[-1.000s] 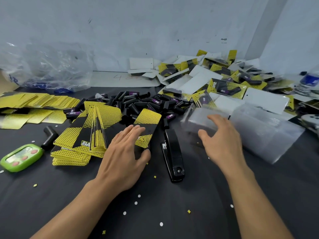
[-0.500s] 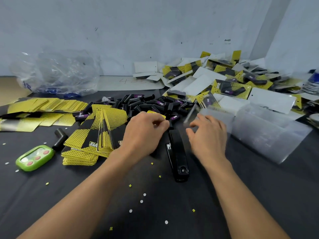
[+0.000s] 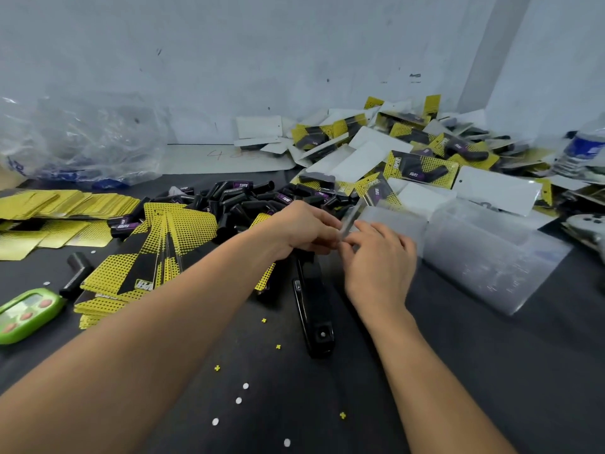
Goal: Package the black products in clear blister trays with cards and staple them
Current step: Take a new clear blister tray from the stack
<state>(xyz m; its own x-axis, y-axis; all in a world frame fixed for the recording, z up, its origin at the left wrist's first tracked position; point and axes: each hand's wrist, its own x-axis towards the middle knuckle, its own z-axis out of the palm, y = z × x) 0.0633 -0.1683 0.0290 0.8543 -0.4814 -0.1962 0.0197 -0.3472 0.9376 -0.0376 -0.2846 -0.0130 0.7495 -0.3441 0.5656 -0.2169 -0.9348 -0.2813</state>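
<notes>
My left hand (image 3: 299, 229) and my right hand (image 3: 379, 257) meet over the middle of the table and both pinch a thin clear blister tray (image 3: 349, 219) held on edge between them. A yellow-and-black card (image 3: 265, 276) lies under my left wrist. Behind my hands is a heap of black products (image 3: 242, 199) with purple labels. A black stapler (image 3: 314, 309) lies on the dark table below my hands. A fanned stack of yellow-and-black cards (image 3: 157, 244) is to the left. Stacked clear trays (image 3: 484, 253) lie to the right.
Finished yellow packs and white card backs (image 3: 415, 158) are heaped at the back right. More yellow cards (image 3: 65, 208) lie far left, a crumpled plastic bag (image 3: 82, 142) behind them. A green timer (image 3: 26, 314) sits at the left edge. A water bottle (image 3: 582, 149) stands far right.
My left hand left the card it rested on and moved right to meet my right hand. My right hand drew a clear tray off the stack toward the middle.
</notes>
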